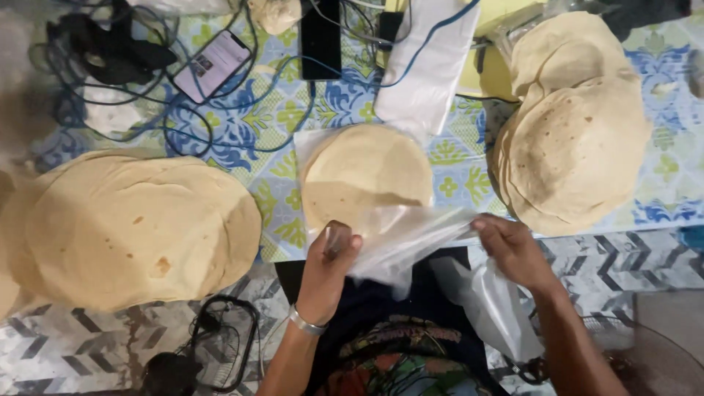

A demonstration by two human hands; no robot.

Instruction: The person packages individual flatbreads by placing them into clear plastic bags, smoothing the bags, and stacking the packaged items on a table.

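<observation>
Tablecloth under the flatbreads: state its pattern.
Tablecloth: blue, green and yellow floral print on white, in the head view.

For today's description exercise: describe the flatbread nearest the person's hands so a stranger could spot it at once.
On the patterned tablecloth, between two big flatbread stacks, one pale flatbread lies alone on white paper. Unlike its neighbours, it is single and partly covered by a clear plastic bag.

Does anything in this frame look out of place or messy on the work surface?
Yes: a tangle of blue and black cables, with two phones, sprawls across the patterned tablecloth right beside the uncovered flatbread stacks. Both hands, left and right, hold a clear plastic bag. Nothing looks spilled.
</observation>
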